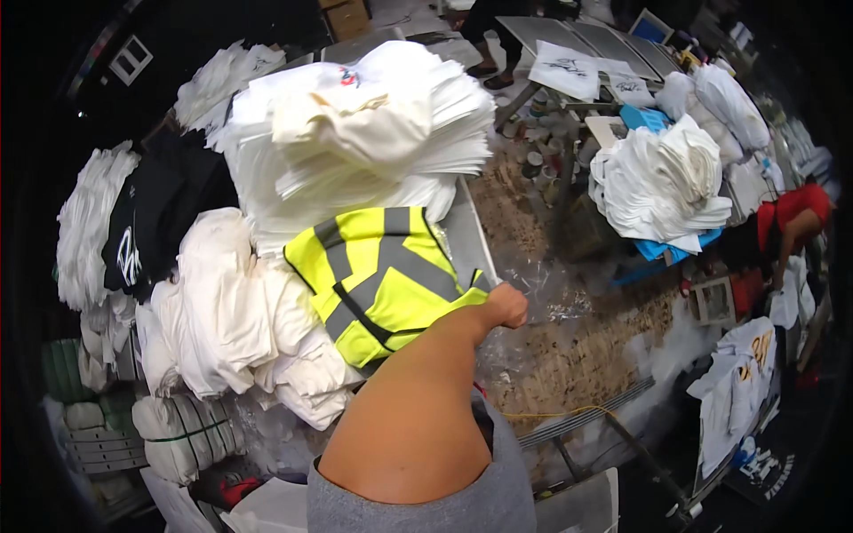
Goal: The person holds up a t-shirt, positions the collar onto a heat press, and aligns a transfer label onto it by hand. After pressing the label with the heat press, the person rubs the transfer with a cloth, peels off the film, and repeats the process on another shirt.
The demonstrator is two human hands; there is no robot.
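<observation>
A yellow-green safety vest [378, 280] with grey reflective bands and black trim lies in front of me, partly over a pile of white garments. My left hand [508, 305] reaches across its near right corner, fingers closed in a fist at the vest's edge. Part of the vest's hem is behind my forearm, and the fingertips do not show. Just beyond the vest rises a tall stack of folded white shirts [355, 133], with a cream garment [373, 124] on top. Cream-white garments [222, 311] lie heaped to the left of the vest. My right hand does not show.
Another white garment pile [662, 182] stands at the right on blue material. A person in red [791, 222] bends over at the far right. Black garments [160, 213] lie on the left, a tied white bundle [182, 435] lower left. Clear plastic [560, 306] litters the worn floor.
</observation>
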